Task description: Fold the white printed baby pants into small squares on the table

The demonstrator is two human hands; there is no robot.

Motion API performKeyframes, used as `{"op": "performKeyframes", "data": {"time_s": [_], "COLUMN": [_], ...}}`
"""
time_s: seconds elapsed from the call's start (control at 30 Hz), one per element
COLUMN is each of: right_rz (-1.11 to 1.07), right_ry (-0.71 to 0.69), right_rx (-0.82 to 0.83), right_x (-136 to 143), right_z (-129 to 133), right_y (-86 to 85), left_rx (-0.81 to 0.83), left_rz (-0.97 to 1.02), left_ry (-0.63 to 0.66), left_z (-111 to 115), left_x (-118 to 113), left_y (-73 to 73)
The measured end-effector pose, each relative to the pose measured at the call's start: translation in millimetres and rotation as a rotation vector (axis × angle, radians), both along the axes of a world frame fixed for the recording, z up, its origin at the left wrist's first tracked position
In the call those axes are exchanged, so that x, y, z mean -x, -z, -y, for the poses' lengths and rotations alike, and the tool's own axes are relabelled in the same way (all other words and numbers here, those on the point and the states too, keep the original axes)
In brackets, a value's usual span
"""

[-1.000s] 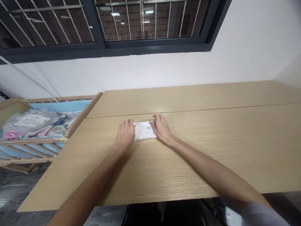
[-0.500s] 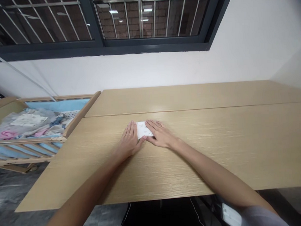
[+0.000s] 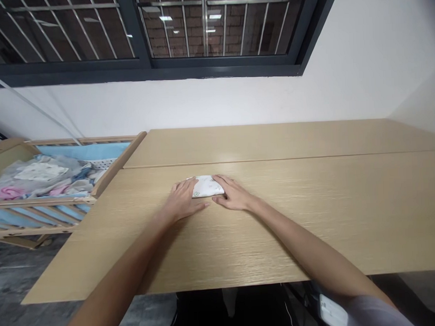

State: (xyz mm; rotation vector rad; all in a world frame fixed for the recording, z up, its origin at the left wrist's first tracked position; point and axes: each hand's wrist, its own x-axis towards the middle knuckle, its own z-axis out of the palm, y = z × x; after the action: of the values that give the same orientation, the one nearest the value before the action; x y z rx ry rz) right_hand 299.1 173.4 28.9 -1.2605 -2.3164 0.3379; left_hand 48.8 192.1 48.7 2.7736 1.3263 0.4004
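A small folded white cloth with a faint print (image 3: 207,186) lies on the light wooden table (image 3: 312,216), between my two hands. My left hand (image 3: 185,200) rests over the cloth's left end, its fingers extended and the thumb pointing right, just below the cloth. On the right end lie the fingers of my right hand (image 3: 233,193), with its thumb apart near the cloth's lower right corner. Both hands are spread, and neither grips the cloth.
At the left stands a wooden crib (image 3: 119,161) with blue lining, holding a pile of clothes and plastic (image 3: 43,174). Behind the table are a white wall (image 3: 222,101) and a dark-framed barred window (image 3: 221,67).
My left hand has shifted slightly left and its thumb has moved off the cloth's lower edge. More of the cloth shows between my hands. My right hand has barely moved.
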Motion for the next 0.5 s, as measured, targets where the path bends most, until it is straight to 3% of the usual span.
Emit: {"op": "performKeyframes", "data": {"time_s": [0.13, 0.27, 0.33, 0.4, 0.5], "right_rz": [-0.177, -0.518, -0.746, -0.907, -0.905], "right_ry": [0.035, 0.108, 0.098, 0.086, 0.172], "right_rx": [-0.003, 0.052, 0.118, 0.182, 0.234], "right_x": [1.9, 4.0, 3.1, 1.1, -2.4], "right_z": [-8.7, -12.4, -12.0, -11.2, -10.9], "right_y": [2.5, -15.1, -28.6, -38.6, -39.0], "left_rx": [0.001, -0.039, 0.136, 0.435, 0.786], "left_rz": [0.077, 0.277, 0.485, 0.698, 0.771], "left_ry": [-0.041, -0.090, -0.095, -0.085, -0.132], "left_z": [-0.4, 10.3, 18.8, 27.1, 35.9], "left_x": [-4.0, -10.1, -13.5, -17.1, -22.6], "left_y": [-3.4, -29.8, -44.5, -53.4, -51.8]}}
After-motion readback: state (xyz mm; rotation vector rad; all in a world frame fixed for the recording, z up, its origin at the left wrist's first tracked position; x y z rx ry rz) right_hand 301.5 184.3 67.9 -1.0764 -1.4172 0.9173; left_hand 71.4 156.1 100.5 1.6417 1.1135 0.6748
